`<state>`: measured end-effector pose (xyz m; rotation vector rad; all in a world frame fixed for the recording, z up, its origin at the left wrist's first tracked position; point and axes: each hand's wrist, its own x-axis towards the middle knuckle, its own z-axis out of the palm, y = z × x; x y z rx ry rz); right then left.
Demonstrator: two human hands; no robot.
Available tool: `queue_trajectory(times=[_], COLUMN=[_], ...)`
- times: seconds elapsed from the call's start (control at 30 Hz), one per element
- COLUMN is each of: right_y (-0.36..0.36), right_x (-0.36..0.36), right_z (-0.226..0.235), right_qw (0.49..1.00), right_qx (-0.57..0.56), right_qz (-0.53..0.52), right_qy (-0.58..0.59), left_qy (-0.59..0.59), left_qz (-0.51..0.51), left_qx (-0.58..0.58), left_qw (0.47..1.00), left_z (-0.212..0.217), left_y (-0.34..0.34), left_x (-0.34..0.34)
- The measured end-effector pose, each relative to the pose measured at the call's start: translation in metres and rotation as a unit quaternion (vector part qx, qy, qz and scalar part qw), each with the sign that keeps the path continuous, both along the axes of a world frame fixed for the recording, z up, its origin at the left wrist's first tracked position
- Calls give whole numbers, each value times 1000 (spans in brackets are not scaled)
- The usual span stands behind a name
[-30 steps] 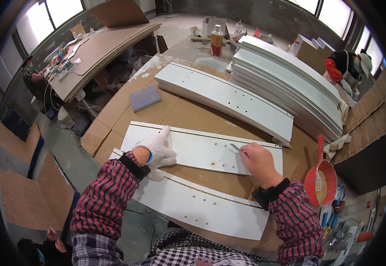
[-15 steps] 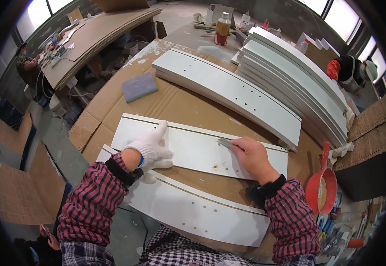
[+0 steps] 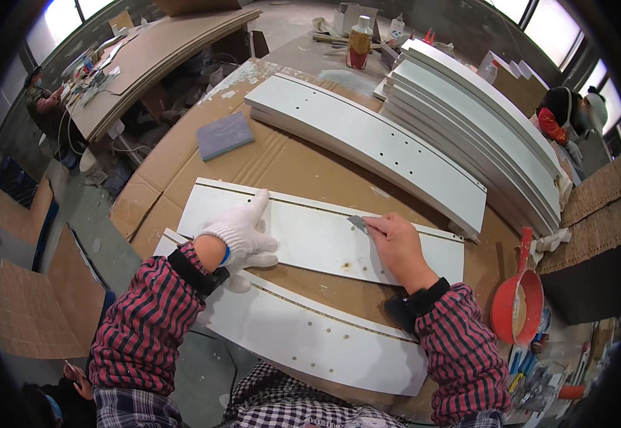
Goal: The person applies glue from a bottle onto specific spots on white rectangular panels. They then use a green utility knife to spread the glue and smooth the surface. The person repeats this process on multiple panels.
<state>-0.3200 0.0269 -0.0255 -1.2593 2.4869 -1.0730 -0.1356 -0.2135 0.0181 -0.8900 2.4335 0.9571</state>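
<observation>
A white panel (image 3: pixel 310 235) with a long groove and several holes lies crosswise in front of me on cardboard. My left hand (image 3: pixel 242 239), in a white knit glove, rests flat on its left part with fingers spread. My bare right hand (image 3: pixel 396 246) pinches a small flat grey piece (image 3: pixel 358 223) against the panel near the groove; whether it is a blade or sandpaper I cannot make out. Brownish spots mark the panel below that hand. A second white panel (image 3: pixel 317 342), with filled-looking holes, lies nearer to me, partly under my left wrist.
Beyond sit a grey-blue flat block (image 3: pixel 225 135), two stacked white panels (image 3: pixel 353 121) and a tall panel stack (image 3: pixel 474 121). A red long-handled pan (image 3: pixel 501 308) and tools lie right. A bottle (image 3: pixel 359 43) stands at the back. Other people are at both sides.
My right hand and the grey piece have shifted slightly away from me, toward the groove. The left hand stays put on the panel.
</observation>
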Motion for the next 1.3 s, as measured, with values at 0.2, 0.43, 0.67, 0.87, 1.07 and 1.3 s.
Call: queue_trajectory(times=[0.2, 0.43, 0.67, 0.87, 1.07, 1.3], right_y=[-5, -17, -1, -3, -7, -17], right_x=[-1, 0, -11, -11, -8, -10], right_z=[-6, -5, -3, -1, -6, -8], right_qw=[1000, 998, 998, 999, 998, 997], right_qx=[-15, -34, -39, -22, -33, -44], right_qz=[25, 41, 23, 42, 45, 53], right_qy=[7, -15, -45, -9, 2, -16], left_qy=[-1, -22, -14, -4, -20, -20], left_qz=[-15, -4, 20, 58, 38, 2], left_qx=[-22, -14, 28, 79, 37, 0], left_qw=[1000, 1000, 999, 995, 998, 1000], left_z=[1, 11, 2, 16, 12, 4], left_y=[0, 7, 1, 10, 9, 4], left_x=[0, -5, 0, -2, -3, -3])
